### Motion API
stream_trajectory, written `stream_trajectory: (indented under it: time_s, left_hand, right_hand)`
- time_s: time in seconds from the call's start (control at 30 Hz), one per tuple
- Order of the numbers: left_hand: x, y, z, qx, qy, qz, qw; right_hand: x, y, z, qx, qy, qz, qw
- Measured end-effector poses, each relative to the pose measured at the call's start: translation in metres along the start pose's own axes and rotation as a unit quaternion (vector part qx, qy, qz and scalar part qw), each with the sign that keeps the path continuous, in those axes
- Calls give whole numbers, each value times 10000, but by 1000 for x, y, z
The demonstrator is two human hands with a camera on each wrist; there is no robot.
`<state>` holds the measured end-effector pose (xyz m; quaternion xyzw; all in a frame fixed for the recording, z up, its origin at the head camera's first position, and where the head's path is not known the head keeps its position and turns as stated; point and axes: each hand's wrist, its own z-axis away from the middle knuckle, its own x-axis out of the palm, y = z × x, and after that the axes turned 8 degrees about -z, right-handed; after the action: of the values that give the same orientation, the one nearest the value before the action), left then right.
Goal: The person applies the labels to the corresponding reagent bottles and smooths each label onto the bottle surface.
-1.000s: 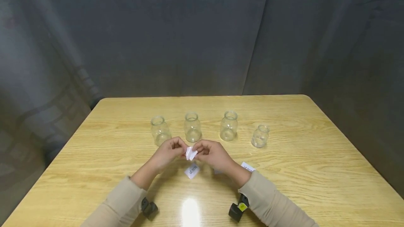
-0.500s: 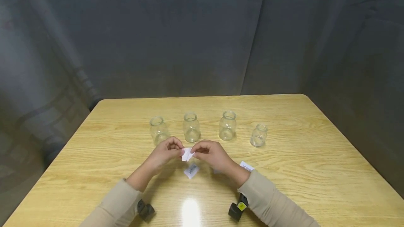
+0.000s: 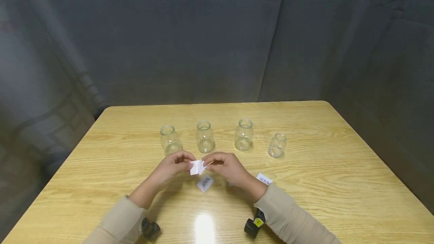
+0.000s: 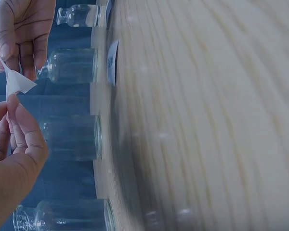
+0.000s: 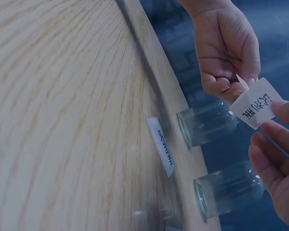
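Curtain (image 3: 51,67), grey and faintly patterned at the far left, hangs behind the wooden table (image 3: 339,168). Reading rightward, the left sleeve (image 3: 118,221), beige, comes in from the lower edge, with a black device (image 3: 150,229) at its cuff. Beyond it stands the first glass jar (image 3: 170,140), upright and uncapped, its lower part overlapped by the left hand (image 3: 174,168). That hand pinches the left edge of a white label (image 3: 195,168) between thumb and fingers. The label is above the table, near its front, stretched between both hands; it is bent, and the right wrist view shows dark handwritten characters on one face and a narrow tip standing up by the left fingers. Directly behind is the second glass jar (image 3: 205,137), and nearer the person a loose label (image 3: 205,183) lies flat, written side up. The right hand (image 3: 228,168) pinches the label's other edge, fingertips close to those of the left. Just below it peeks a mostly hidden label (image 3: 231,184). Further right come the third glass jar (image 3: 243,135), a second black device (image 3: 252,228) with a yellow patch, another written label (image 3: 264,178) near the cuff, the smaller jar (image 3: 277,146), and the right sleeve (image 3: 288,214).
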<state>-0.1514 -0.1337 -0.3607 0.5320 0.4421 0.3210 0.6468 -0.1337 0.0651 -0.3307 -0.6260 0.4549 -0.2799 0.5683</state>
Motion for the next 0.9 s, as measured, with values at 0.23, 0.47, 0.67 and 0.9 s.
stream_trajectory:
  time_s: [0.23, 0.47, 0.67, 0.9]
  left_hand:
    - [-7, 1, 6, -32, -69, -221, 9997]
    - [-13, 1, 11, -95, -135, -423, 9990]
    - [-18, -2, 16, -143, -94, -517, 9985]
    - [-26, -8, 25, -356, -1, -625, 9974]
  right_hand:
    - [3, -1, -2, 40, -153, 46, 9999]
    - [6, -1, -6, -30, -266, 190, 9995]
    - [8, -1, -8, 6, -361, 307, 9989]
    - [12, 8, -13, 186, -328, 129, 9992]
